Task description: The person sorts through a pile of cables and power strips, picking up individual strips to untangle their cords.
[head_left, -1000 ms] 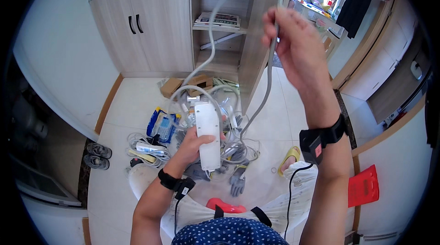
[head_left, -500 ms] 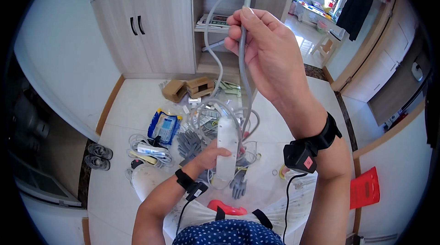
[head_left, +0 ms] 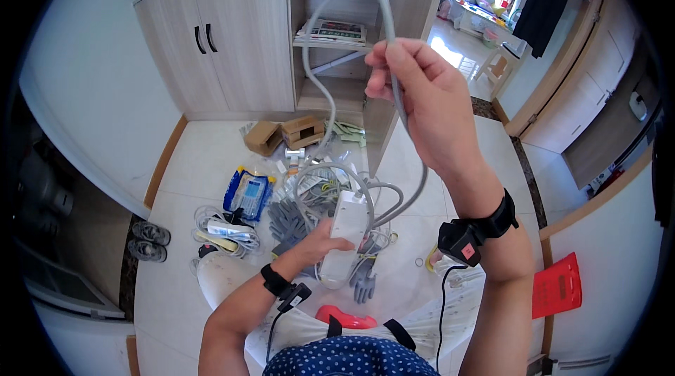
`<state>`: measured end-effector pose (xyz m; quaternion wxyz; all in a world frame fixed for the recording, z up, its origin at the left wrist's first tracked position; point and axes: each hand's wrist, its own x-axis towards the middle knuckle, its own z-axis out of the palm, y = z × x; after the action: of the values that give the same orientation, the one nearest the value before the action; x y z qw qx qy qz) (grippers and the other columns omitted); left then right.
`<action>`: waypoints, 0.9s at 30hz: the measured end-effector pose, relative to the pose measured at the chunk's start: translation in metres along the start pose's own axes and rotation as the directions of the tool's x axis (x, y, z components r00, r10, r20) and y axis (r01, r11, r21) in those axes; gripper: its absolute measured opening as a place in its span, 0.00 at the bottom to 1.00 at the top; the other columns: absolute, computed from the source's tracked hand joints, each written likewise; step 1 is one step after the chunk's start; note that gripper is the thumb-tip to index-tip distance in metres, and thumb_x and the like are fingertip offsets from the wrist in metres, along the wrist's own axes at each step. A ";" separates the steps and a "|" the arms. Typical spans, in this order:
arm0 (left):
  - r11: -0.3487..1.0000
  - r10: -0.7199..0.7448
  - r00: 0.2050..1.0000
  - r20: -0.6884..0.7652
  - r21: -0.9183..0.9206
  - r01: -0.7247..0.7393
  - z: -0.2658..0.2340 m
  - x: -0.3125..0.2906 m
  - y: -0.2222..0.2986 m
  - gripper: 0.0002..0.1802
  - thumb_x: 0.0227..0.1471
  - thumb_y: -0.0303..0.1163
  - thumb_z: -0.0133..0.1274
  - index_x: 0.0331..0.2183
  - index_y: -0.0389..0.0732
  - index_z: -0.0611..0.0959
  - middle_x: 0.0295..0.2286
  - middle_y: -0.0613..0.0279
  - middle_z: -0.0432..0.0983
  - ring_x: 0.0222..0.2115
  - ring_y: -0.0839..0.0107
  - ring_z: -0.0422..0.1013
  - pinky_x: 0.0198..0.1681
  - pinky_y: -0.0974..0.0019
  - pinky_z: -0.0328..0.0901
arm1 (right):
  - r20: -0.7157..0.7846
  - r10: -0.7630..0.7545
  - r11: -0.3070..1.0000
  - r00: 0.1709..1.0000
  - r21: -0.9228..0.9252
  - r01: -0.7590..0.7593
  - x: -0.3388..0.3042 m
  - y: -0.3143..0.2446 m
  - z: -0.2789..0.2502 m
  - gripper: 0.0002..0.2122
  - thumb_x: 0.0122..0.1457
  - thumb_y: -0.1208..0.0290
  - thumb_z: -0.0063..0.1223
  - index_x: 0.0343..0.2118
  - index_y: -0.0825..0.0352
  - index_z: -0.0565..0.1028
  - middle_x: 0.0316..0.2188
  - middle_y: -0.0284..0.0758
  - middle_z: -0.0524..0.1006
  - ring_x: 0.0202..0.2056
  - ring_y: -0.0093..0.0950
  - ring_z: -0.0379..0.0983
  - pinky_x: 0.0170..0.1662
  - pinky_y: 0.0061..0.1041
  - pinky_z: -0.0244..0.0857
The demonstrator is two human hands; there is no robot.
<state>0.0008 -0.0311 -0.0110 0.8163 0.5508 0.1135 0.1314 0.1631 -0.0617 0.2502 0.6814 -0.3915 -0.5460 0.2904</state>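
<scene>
My left hand (head_left: 329,241) is closed round a white power strip (head_left: 343,230), low over the floor. A grey cable (head_left: 416,189) leaves the strip's far end and lies in loose loops around it. Higher up and to the right, my right hand (head_left: 429,94) pinches that cable between thumb and fingers. Beyond the pinch the cable arches up and falls back to the left toward the strip. Under the strip lie grey work gloves (head_left: 287,220) and more tangled cord, partly hidden by the strip and my hand.
Two open cardboard boxes (head_left: 264,138) sit before the cabinet (head_left: 246,45), whose right door (head_left: 415,10) hangs open. Left of the gloves are a blue-and-yellow packet (head_left: 247,193) and a second bundled power strip (head_left: 230,230). A red stool (head_left: 346,317) is beneath me; a red bag (head_left: 557,286) is at the right wall.
My right hand has moved down and slightly right with the cable, and the arch now stands wider. The power strip in my left hand has tilted and shifted slightly.
</scene>
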 end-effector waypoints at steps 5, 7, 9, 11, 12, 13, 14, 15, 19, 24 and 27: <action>0.995 0.086 0.996 -0.035 -0.045 -0.088 0.004 -0.020 0.027 0.26 0.41 0.28 0.57 0.45 0.33 0.76 0.38 0.58 0.77 0.38 0.70 0.74 0.46 0.67 0.67 | 0.104 -0.038 0.744 0.994 -0.661 0.097 -0.018 0.038 -0.040 0.14 0.64 0.67 0.47 0.45 0.73 0.75 0.40 0.36 0.77 0.41 0.24 0.74 0.47 0.24 0.67; 0.989 0.103 0.994 -0.040 -0.104 -0.107 0.008 -0.022 0.037 0.27 0.40 0.28 0.58 0.46 0.33 0.75 0.37 0.57 0.77 0.38 0.69 0.74 0.46 0.66 0.67 | 0.036 -0.080 0.703 0.996 -0.706 0.082 -0.033 0.058 -0.065 0.13 0.64 0.66 0.48 0.43 0.72 0.76 0.41 0.35 0.78 0.42 0.25 0.74 0.45 0.26 0.67; 0.976 0.116 0.991 -0.071 -0.179 -0.127 0.008 -0.023 0.040 0.30 0.40 0.28 0.57 0.48 0.32 0.72 0.38 0.55 0.76 0.37 0.67 0.74 0.46 0.64 0.68 | -0.093 -0.047 0.797 0.995 -0.604 -0.019 -0.048 0.082 -0.094 0.13 0.63 0.67 0.49 0.43 0.71 0.77 0.42 0.35 0.78 0.43 0.26 0.74 0.45 0.27 0.68; 0.948 0.137 0.983 -0.120 -0.272 -0.165 0.009 -0.027 0.046 0.31 0.40 0.28 0.56 0.49 0.31 0.71 0.39 0.53 0.75 0.37 0.66 0.74 0.46 0.64 0.68 | -0.254 0.117 0.932 0.960 -0.307 -0.195 -0.066 0.110 -0.126 0.14 0.62 0.69 0.49 0.46 0.71 0.76 0.43 0.35 0.78 0.44 0.26 0.74 0.46 0.27 0.67; 0.931 0.155 0.975 -0.161 -0.305 -0.198 0.007 -0.028 0.046 0.32 0.40 0.28 0.55 0.50 0.29 0.70 0.40 0.52 0.74 0.37 0.65 0.74 0.45 0.64 0.68 | -0.311 0.178 0.924 0.933 -0.273 -0.268 -0.076 0.124 -0.139 0.13 0.61 0.70 0.49 0.46 0.71 0.76 0.43 0.35 0.78 0.44 0.26 0.74 0.47 0.26 0.67; 0.937 0.154 0.973 -0.173 -0.288 -0.200 0.005 -0.027 0.047 0.34 0.38 0.29 0.56 0.50 0.31 0.70 0.40 0.51 0.73 0.36 0.63 0.73 0.43 0.63 0.68 | -0.366 0.236 0.911 0.900 -0.238 -0.336 -0.087 0.137 -0.153 0.13 0.61 0.72 0.49 0.47 0.70 0.75 0.43 0.35 0.78 0.44 0.26 0.74 0.47 0.25 0.66; 0.942 0.155 0.971 -0.182 -0.269 -0.201 0.003 -0.026 0.049 0.35 0.37 0.31 0.58 0.50 0.33 0.70 0.39 0.50 0.72 0.35 0.62 0.72 0.41 0.61 0.67 | -0.421 0.289 0.894 0.860 -0.202 -0.399 -0.100 0.154 -0.164 0.13 0.60 0.74 0.49 0.47 0.70 0.75 0.43 0.35 0.78 0.45 0.26 0.73 0.48 0.25 0.66; 0.946 0.160 0.971 -0.178 -0.253 -0.202 0.003 -0.021 0.051 0.36 0.35 0.32 0.59 0.50 0.35 0.70 0.39 0.49 0.71 0.34 0.60 0.71 0.39 0.59 0.66 | -0.340 0.334 0.865 0.879 -0.260 -0.429 -0.121 0.180 -0.178 0.14 0.59 0.76 0.47 0.48 0.69 0.75 0.44 0.35 0.78 0.46 0.25 0.73 0.48 0.25 0.66; 0.935 0.191 0.975 -0.111 -0.283 -0.215 0.006 -0.021 0.059 0.34 0.39 0.28 0.54 0.51 0.29 0.68 0.38 0.52 0.73 0.36 0.66 0.73 0.44 0.65 0.68 | 0.076 0.563 0.798 0.823 -0.308 -0.518 -0.192 0.264 -0.136 0.22 0.52 0.82 0.51 0.53 0.68 0.71 0.47 0.35 0.75 0.47 0.26 0.72 0.50 0.25 0.67; 0.917 0.253 0.959 -0.130 -0.283 -0.281 0.009 -0.025 0.058 0.35 0.39 0.29 0.54 0.51 0.29 0.67 0.38 0.50 0.73 0.36 0.63 0.73 0.42 0.63 0.68 | 0.184 0.669 0.703 0.720 -0.471 -0.533 -0.211 0.278 -0.065 0.13 0.60 0.67 0.52 0.45 0.68 0.74 0.36 0.35 0.79 0.37 0.23 0.73 0.41 0.25 0.67; 0.915 0.290 0.939 -0.185 -0.236 -0.329 0.004 -0.023 0.064 0.38 0.37 0.35 0.57 0.52 0.31 0.66 0.39 0.50 0.71 0.35 0.62 0.71 0.38 0.63 0.66 | 0.079 0.632 0.684 0.771 -0.524 -0.508 -0.206 0.284 -0.075 0.12 0.64 0.63 0.49 0.38 0.69 0.75 0.29 0.34 0.79 0.32 0.24 0.73 0.38 0.26 0.67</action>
<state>-0.0257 -0.0195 0.0508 0.8405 0.4374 0.0659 0.3130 0.1961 -0.0982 -0.1055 0.3628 -0.6562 -0.5313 0.3943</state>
